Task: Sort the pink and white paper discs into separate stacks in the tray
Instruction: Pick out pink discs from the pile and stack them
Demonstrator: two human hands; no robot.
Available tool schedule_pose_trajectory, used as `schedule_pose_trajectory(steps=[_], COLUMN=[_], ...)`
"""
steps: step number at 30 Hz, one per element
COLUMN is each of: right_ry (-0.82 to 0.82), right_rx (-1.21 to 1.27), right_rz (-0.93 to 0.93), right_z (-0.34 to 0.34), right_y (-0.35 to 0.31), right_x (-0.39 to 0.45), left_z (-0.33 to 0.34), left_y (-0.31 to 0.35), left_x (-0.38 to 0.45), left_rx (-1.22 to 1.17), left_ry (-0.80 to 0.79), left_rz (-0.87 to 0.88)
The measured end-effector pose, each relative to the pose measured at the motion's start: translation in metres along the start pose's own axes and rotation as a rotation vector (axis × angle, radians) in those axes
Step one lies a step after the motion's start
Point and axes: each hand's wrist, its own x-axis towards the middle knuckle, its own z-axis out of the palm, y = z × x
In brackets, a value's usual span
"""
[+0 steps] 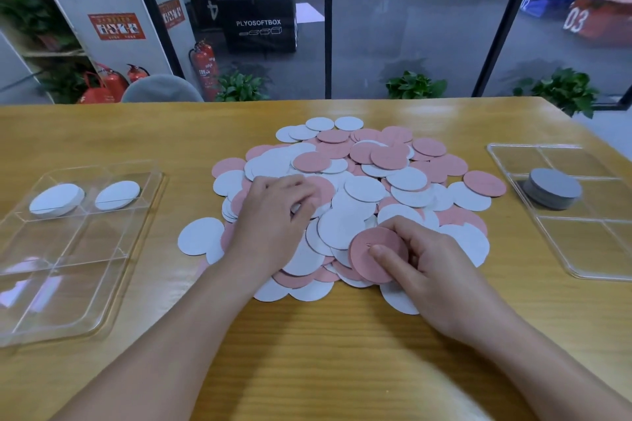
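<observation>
Discs, pink and white, lie heaped in a loose overlapping pile (345, 202) on the middle of the desk (325, 352), between two clear trays. Nearest, the right hand (424, 270) pinches one pink disc (376, 249) at the pile's near edge, thumb on top, fingers curled beneath. The left hand (273, 212) rests on the pile with fingers bent down onto the discs; whether it actually holds one cannot be told, since the fingertips are hidden.

Risks, as I judge them: the discs are thin and overlap closely, so a pinch may lift two at once, possibly of mixed colour. Dragging a hand out could sweep neighbours toward the near desk edge.

To the left, the left tray (102, 311) holds two white stacks (58, 200) in its far compartments. Well to the right, the right tray (581, 267) holds one stack (552, 188) that looks grey; whether those are pink discs face down is unclear. How high any stack stands is hard to make out. Both trays are cut off at the frame sides.
</observation>
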Motion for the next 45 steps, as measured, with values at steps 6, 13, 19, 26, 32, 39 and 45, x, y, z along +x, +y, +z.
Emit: schedule_pose_trajectory(steps=[6, 13, 19, 26, 32, 39, 45], right_ry=[-0.013, 0.032, -0.112, -0.127, -0.088, -0.071, -0.068], right_rx=[-0.018, -0.015, -0.017, -0.070, -0.027, 0.233, 0.270], right_rz=[-0.028, -0.033, -0.048, 0.061, 0.080, 0.110, 0.091], right_z=[0.001, 0.002, 0.021, 0.011, 0.000, -0.008, 0.004], right_y=[-0.002, -0.009, -0.024, -0.013, -0.005, -0.002, -0.009], right_x=[0.000, 0.023, 0.054, 0.052, 0.037, 0.030, 0.028], left_z=[-0.007, -0.014, -0.014, -0.024, -0.035, -0.036, -0.042], left_y=[0.005, 0.002, 0.003, 0.003, 0.006, -0.001, -0.004], left_x=[-0.014, -0.018, -0.018, -0.017, -0.024, -0.031, -0.042], left_rx=[-0.100, -0.018, -0.171, -0.530, -0.804, -0.711, -0.778], left_ry=[0.022, -0.062, 0.020, 0.069, -0.003, -0.048, -0.083], left_rz=[-0.023, -0.113, -0.125, -0.197, -0.214, -0.177, -0.150])
